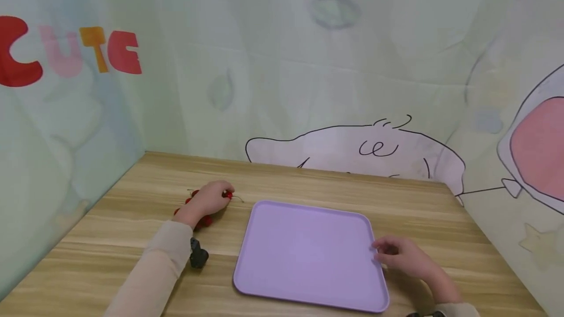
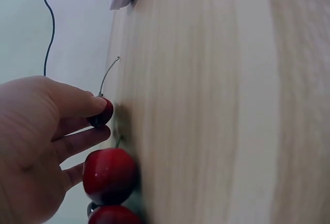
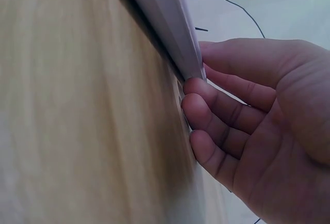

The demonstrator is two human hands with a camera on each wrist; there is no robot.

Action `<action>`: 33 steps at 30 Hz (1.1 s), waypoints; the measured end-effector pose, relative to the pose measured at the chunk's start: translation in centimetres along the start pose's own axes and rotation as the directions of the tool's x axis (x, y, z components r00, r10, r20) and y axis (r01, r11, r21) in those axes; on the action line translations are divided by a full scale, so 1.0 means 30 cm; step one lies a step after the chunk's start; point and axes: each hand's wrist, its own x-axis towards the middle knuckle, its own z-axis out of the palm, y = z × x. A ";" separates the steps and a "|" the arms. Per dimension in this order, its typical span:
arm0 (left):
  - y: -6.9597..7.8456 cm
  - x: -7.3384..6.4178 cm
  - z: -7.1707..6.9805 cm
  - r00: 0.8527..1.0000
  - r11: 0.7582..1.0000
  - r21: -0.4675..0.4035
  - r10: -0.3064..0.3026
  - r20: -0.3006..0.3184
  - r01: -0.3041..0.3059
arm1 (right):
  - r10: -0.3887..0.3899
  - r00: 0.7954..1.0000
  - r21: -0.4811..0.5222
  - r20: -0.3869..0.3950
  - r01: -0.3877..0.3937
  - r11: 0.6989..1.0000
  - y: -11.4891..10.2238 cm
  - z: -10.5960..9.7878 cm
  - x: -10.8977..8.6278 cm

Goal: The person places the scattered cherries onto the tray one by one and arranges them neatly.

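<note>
The left hand [image 1: 212, 198] pinches one cherry [image 2: 107, 111] between thumb and fingertip, just off the far left corner of the tray [image 1: 308, 253]; so round and glossy a thing could slip out if the squeeze is uneven, and the remaining fingers, close to the other cherries [image 2: 110, 175], might knock one rolling. The right hand [image 1: 407, 256] has bent fingers at the tray's right rim, though I cannot tell whether they grip it, and a careless push there could slide it
</note>
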 end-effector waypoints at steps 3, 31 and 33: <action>0.004 0.007 0.000 1.000 1.000 -0.004 0.000 -0.016 0.000 | 0.005 1.000 0.008 0.002 -0.005 1.000 -0.002 0.000 0.001; 0.395 0.146 0.035 0.967 0.961 -0.108 0.248 -0.056 -0.253 | 0.043 0.999 0.023 -0.011 -0.043 0.999 0.002 0.001 0.009; 0.424 0.154 0.049 0.963 0.957 -0.113 0.265 -0.048 -0.269 | 0.045 0.999 0.027 -0.008 -0.045 0.999 0.004 0.001 0.009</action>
